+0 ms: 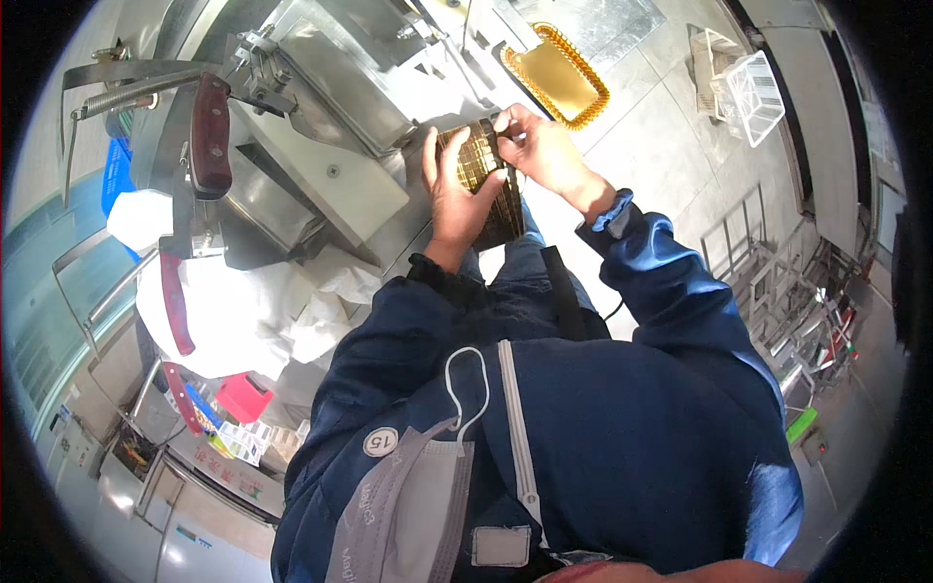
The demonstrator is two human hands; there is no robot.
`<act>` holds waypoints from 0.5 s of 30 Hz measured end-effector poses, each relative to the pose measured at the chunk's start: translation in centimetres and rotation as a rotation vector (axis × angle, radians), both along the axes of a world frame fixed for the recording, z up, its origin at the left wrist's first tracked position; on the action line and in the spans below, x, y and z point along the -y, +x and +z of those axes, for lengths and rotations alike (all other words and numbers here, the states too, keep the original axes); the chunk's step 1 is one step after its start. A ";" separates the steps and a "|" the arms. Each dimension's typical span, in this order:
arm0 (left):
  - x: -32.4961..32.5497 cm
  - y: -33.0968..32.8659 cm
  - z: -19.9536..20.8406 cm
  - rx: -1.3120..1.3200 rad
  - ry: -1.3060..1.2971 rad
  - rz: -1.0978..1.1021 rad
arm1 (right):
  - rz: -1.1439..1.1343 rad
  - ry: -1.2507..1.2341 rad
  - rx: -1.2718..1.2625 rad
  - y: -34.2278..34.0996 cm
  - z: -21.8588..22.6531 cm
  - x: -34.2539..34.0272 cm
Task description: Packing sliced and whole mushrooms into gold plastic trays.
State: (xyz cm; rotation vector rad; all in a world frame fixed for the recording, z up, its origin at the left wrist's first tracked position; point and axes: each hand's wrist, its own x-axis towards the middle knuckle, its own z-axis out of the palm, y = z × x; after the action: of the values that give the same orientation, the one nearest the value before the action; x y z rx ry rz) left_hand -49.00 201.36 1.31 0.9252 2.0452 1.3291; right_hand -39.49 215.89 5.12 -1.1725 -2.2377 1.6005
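Just in front of my body is a shiny gold-and-dark block with a ribbed, gridded surface [474, 173]; its exact kind is hard to tell. My left hand [457, 199] grips its near left side, thumb and fingers apart across the gold surface. At the block's far right corner, the fingertips of my right hand [546, 155] pinch the dark edge; whether a smaller piece lies between them is hidden. Beyond my right hand lies a gold rectangular tray with a scalloped rim [559, 78], apart from both hands.
Left of my hands stands a metal machine [335, 78] with a dark red handle [210, 136] and a pale flat plate [330, 170]. White cloth or plastic [219, 306] hangs nearby. White plastic baskets [748, 97] sit at far right, metal racks [768, 282] nearer. A pink container [243, 396] is lower left.
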 end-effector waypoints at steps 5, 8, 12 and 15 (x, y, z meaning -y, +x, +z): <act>-0.1 0.1 0.0 0.006 0.014 0.001 | 0.133 0.202 0.094 0.3 -0.7 0.0; -0.1 0.0 0.2 -0.002 0.018 -0.002 | 0.107 0.170 0.119 0.0 0.2 0.2; -0.2 0.1 0.3 0.015 0.018 0.000 | 0.132 0.173 0.197 -0.1 -0.1 0.0; -0.2 0.1 -0.2 0.048 0.035 0.010 | 0.132 0.196 0.155 -0.1 -0.5 0.0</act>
State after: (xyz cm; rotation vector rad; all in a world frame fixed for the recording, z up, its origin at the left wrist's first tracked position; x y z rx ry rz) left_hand -48.85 201.51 1.07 0.8913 1.9990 1.3824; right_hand -39.58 215.91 4.65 -1.1526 -2.5510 1.3348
